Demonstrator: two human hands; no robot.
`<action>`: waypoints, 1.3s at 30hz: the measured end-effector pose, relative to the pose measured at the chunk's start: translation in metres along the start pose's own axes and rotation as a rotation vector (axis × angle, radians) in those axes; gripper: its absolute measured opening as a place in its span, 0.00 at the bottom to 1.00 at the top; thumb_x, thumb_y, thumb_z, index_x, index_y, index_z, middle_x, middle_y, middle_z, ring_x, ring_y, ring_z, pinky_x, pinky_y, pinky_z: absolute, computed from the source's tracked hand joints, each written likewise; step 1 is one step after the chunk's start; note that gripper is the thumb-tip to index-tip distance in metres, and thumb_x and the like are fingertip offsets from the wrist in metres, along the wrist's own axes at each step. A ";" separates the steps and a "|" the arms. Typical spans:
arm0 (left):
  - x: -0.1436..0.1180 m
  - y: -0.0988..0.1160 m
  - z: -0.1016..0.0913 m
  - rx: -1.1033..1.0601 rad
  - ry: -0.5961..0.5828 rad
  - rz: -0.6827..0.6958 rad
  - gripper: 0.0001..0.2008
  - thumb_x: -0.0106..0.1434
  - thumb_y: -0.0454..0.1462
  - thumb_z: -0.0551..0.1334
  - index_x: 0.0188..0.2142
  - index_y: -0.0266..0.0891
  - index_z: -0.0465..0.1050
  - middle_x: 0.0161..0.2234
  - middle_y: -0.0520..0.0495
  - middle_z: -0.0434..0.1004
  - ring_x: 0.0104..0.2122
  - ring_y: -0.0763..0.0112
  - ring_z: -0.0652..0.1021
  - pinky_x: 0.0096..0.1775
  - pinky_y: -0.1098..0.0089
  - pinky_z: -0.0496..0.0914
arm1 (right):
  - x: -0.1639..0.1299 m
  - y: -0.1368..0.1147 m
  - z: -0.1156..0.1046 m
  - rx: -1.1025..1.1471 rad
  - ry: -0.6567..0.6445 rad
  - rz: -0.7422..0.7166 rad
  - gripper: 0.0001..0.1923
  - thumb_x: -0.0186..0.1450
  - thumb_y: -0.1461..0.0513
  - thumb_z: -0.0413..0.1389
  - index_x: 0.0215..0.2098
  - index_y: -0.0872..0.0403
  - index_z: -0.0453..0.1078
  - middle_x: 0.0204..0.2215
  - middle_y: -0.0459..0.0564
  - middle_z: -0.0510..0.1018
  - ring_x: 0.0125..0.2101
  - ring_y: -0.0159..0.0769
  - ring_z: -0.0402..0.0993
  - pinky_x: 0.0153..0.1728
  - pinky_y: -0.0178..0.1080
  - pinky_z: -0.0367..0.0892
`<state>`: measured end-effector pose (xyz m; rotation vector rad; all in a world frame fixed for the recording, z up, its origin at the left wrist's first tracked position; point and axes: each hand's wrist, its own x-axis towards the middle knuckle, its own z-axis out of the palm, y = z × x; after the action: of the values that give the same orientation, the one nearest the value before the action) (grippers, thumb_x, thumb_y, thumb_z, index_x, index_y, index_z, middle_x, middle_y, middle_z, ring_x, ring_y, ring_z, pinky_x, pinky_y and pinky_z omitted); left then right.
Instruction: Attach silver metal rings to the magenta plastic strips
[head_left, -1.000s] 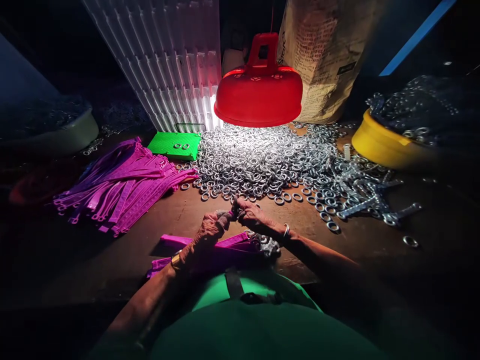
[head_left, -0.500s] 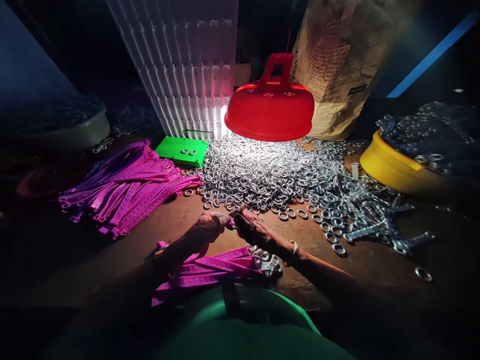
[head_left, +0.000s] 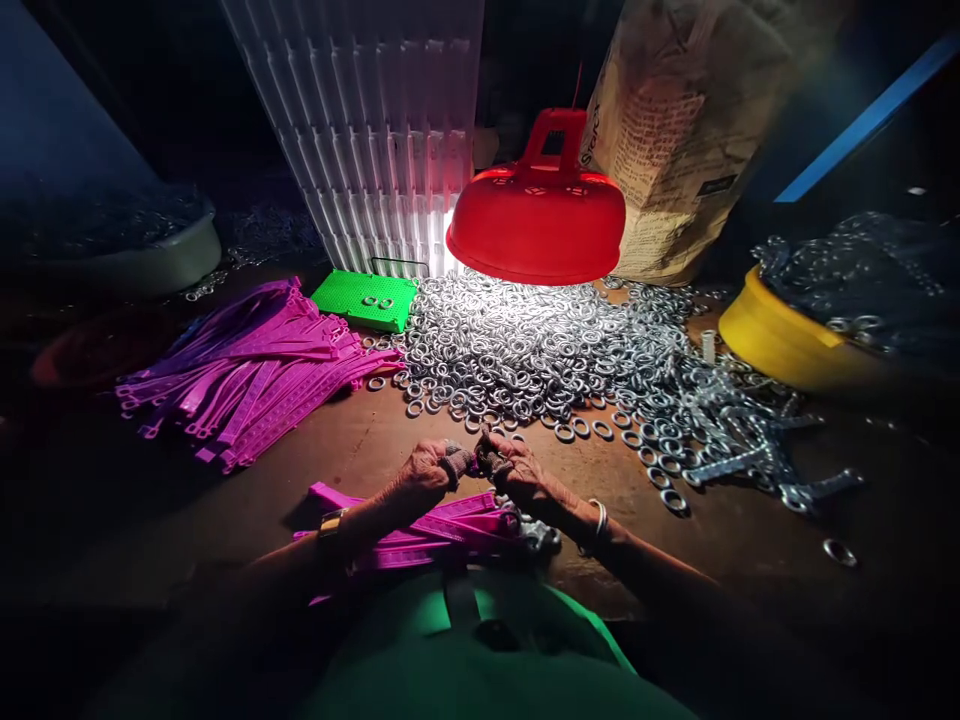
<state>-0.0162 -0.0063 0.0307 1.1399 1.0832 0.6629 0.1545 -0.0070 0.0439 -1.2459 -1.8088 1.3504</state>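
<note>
- Purple piece (head_left: 474,463), small and mostly hidden, just below frame centre, between both hands' fingertips.
- Left hand (head_left: 433,467): fingers clenched, grasping the piece.
- Right hand (head_left: 525,476): fingers curled tight against it, grasping too; whether they also pinch a ring, I cannot tell.
- Magenta straps (head_left: 431,550): lower centre, partly behind the left forearm.
- Metal rings (head_left: 517,360): heaped mid-frame below the red lamp (head_left: 536,225).

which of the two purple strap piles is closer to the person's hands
The smaller purple pile, partly hidden by the left forearm; the larger pile lies farther left, beside the green board.
</note>
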 end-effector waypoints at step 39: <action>-0.106 0.003 0.015 -0.325 -0.223 -0.220 0.22 0.60 0.49 0.63 0.23 0.31 0.71 0.21 0.49 0.67 0.22 0.75 0.68 0.25 0.73 0.61 | -0.086 -0.020 0.044 0.144 -0.272 0.133 0.15 0.68 0.51 0.46 0.31 0.53 0.56 0.23 0.44 0.66 0.23 0.29 0.57 0.20 0.33 0.54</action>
<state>-0.0412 -0.1026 0.0690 0.7805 0.8584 0.5022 0.1463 -0.1043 0.0559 -1.1690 -1.7917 1.7650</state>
